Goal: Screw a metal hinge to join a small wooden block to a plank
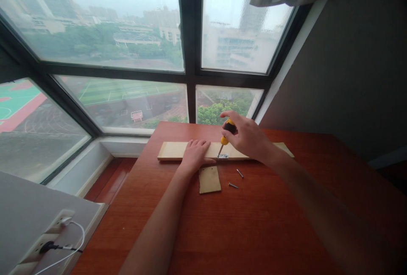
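Observation:
A long pale wooden board (173, 150) lies across the table. My left hand (195, 155) rests flat on it, fingers stretched out. My right hand (246, 135) is closed around the yellow and black handle of a screwdriver (224, 139), with the index finger raised off it. The screwdriver tilts, and its tip meets a small metal bracket (224, 156) at the board's near edge. Whether a screw sits under the tip is too small to tell. Two loose screws (240, 173) and a thin square piece of board (210, 180) lie nearer to me.
The reddish-brown wooden table (222, 232) reaches up to a large dark-framed window (190, 54). A wall stands on the right. At the lower left, plugs and a white cable (83, 237) hang from a wall socket (59, 224).

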`<state>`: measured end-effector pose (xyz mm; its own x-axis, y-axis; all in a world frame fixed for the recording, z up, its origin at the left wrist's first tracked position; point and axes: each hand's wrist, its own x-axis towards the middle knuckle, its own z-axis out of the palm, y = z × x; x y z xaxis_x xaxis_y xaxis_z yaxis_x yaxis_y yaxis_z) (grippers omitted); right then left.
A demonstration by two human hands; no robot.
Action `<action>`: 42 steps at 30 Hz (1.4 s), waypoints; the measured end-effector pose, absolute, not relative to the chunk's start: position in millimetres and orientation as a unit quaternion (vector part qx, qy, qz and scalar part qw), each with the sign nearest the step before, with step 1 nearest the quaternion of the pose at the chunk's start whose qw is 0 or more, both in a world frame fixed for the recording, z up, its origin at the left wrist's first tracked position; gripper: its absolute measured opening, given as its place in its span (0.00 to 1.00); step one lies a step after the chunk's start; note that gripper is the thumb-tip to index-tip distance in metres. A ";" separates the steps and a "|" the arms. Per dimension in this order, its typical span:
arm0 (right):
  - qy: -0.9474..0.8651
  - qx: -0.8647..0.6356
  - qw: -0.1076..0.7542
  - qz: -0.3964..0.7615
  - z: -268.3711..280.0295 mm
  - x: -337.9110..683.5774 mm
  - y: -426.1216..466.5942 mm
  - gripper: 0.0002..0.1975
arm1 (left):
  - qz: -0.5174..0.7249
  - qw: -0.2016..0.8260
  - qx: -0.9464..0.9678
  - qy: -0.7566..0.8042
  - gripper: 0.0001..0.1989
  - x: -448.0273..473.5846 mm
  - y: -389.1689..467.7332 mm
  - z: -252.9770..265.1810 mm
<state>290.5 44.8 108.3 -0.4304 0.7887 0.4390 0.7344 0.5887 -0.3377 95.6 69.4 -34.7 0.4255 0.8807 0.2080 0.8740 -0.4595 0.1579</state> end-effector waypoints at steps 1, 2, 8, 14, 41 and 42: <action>-0.837 -0.468 0.282 0.026 108.2 290.1 42.7 0.18 | 0.132 0.012 0.845 0.518 0.35 95.4 69.6 -35.1; -0.830 -0.483 0.279 0.003 108.0 289.6 40.1 0.16 | 0.134 0.011 0.846 0.516 0.35 95.2 69.7 -35.5; -0.820 -0.505 0.266 -0.043 106.8 289.6 29.2 0.12 | 0.136 0.014 0.846 0.515 0.34 94.7 69.2 -35.0; -0.828 -0.470 0.299 0.065 110.5 295.8 53.2 0.15 | 0.139 0.009 0.848 0.511 0.34 95.0 68.8 -32.9; -0.799 -0.537 0.270 0.005 114.6 286.3 67.0 0.10 | 0.126 0.025 0.842 0.524 0.33 97.3 65.9 -26.3; -0.796 -0.543 0.268 -0.012 113.7 285.0 66.1 0.10 | 0.126 0.024 0.842 0.524 0.33 97.5 65.8 -25.9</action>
